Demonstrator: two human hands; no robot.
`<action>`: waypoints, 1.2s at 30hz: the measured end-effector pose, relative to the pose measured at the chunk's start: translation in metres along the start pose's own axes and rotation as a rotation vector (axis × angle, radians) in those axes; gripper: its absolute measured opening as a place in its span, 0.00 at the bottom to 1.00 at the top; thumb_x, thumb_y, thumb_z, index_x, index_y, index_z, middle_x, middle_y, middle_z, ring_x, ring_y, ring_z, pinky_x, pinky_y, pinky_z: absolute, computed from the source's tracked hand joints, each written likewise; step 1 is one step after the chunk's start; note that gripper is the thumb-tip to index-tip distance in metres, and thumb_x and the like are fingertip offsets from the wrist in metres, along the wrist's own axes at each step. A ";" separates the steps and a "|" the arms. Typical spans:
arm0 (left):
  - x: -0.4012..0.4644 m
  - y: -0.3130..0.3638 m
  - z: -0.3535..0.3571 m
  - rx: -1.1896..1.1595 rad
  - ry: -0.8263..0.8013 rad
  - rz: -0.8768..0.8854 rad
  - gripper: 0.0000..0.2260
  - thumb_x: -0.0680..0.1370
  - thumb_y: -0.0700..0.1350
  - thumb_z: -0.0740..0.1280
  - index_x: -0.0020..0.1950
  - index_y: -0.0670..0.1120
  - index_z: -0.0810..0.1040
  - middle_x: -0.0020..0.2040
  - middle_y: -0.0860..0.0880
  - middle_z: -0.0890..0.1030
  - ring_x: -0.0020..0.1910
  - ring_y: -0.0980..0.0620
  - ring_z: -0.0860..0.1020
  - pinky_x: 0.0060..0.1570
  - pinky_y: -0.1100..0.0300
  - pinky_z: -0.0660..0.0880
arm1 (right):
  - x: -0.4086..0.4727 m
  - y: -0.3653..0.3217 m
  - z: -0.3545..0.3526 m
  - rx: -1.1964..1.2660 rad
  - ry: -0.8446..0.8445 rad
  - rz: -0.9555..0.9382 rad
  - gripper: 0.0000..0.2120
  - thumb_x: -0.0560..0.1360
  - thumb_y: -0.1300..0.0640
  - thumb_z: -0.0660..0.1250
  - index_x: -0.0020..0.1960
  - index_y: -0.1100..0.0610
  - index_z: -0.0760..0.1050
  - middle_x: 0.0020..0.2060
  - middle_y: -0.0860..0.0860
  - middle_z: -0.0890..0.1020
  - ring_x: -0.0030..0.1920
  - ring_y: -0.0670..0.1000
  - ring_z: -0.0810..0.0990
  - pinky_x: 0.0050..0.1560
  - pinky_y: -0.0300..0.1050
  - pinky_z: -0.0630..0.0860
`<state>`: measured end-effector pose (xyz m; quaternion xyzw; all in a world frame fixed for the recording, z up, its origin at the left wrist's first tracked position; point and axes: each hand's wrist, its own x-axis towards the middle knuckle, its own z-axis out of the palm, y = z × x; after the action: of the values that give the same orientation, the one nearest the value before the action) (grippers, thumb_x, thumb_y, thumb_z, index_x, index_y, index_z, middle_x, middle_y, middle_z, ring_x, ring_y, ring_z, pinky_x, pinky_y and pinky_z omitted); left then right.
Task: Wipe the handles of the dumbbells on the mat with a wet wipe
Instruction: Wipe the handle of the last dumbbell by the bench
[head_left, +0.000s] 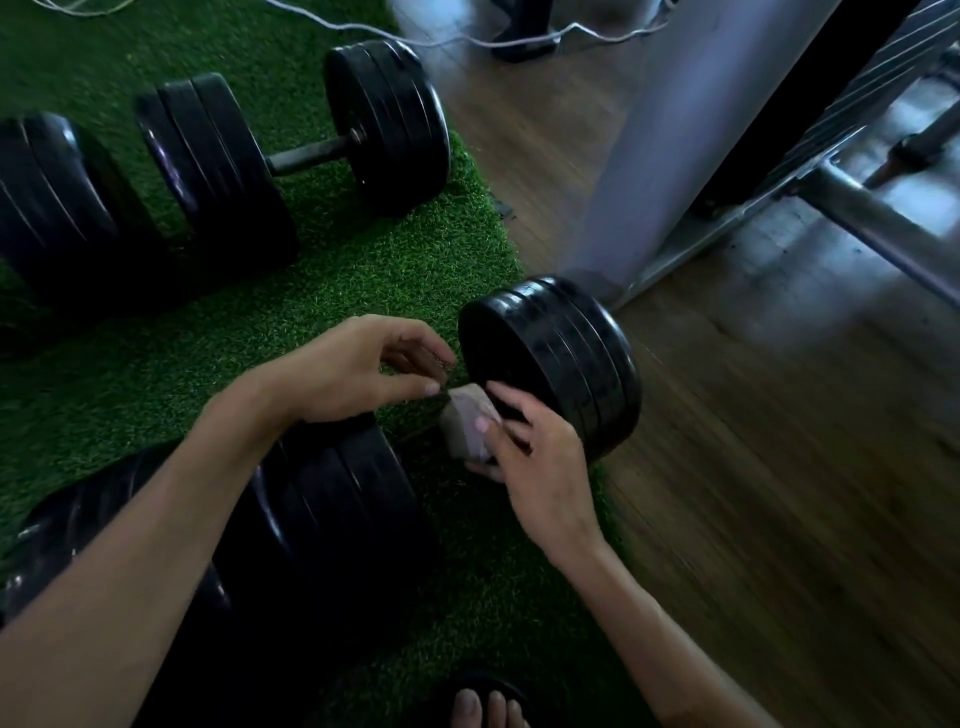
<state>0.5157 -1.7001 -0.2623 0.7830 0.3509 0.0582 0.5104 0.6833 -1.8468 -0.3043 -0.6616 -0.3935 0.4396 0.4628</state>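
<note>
A view looking down at two bare arms reaching over a green artificial-grass mat (363, 260) that lies on a wooden floor (779, 467).

The right hand (540, 457) has its grip closed around a crumpled, pale wet wipe (467, 423), fingers and thumb curled over it. The wipe sits low between the two black plate stacks of the nearest dumbbell (550, 364), where its handle would run; the handle itself is hidden behind the wipe and hands. One plate stack stands on the mat's right edge, just beside the hand; the other lies nearer, to the left, partly under the left forearm.

The left hand (358, 369) hovers just left of the wipe, thumb and fingers loosely curved with a small gap between them. Its fingertips reach the wipe's edge, but whether the grip actually pinches it cannot be told.

Farther away on the mat rests a second dumbbell (291, 150), its dark handle bare between black plates. More black plates (57, 208) sit at the far left.

A metal frame (675, 145) stands on the floor at the right. White cables (467, 39) trail across the far edge. Toes in a dark sandal (483, 704) show at the near edge.
</note>
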 end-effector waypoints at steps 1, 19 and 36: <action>0.000 -0.001 0.004 0.038 0.052 -0.002 0.11 0.77 0.41 0.72 0.58 0.51 0.81 0.51 0.55 0.85 0.53 0.59 0.83 0.61 0.56 0.78 | -0.003 0.006 -0.001 -0.013 0.015 0.024 0.11 0.82 0.59 0.67 0.61 0.47 0.80 0.50 0.48 0.88 0.50 0.48 0.87 0.50 0.54 0.85; 0.000 0.002 0.014 0.303 0.140 -0.150 0.07 0.79 0.51 0.68 0.56 0.58 0.81 0.49 0.60 0.82 0.50 0.60 0.80 0.57 0.51 0.78 | -0.006 0.026 0.032 0.379 0.269 0.333 0.10 0.83 0.63 0.62 0.56 0.60 0.83 0.49 0.55 0.87 0.51 0.51 0.86 0.50 0.41 0.83; 0.000 0.002 0.014 0.299 0.146 -0.171 0.06 0.79 0.53 0.68 0.55 0.58 0.81 0.48 0.60 0.82 0.49 0.59 0.81 0.56 0.51 0.78 | -0.005 0.015 0.046 0.406 0.206 0.438 0.09 0.83 0.63 0.63 0.54 0.69 0.80 0.47 0.57 0.85 0.48 0.52 0.85 0.52 0.44 0.84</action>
<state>0.5230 -1.7109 -0.2670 0.8111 0.4569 0.0184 0.3648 0.6403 -1.8430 -0.3261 -0.6659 -0.0970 0.5288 0.5172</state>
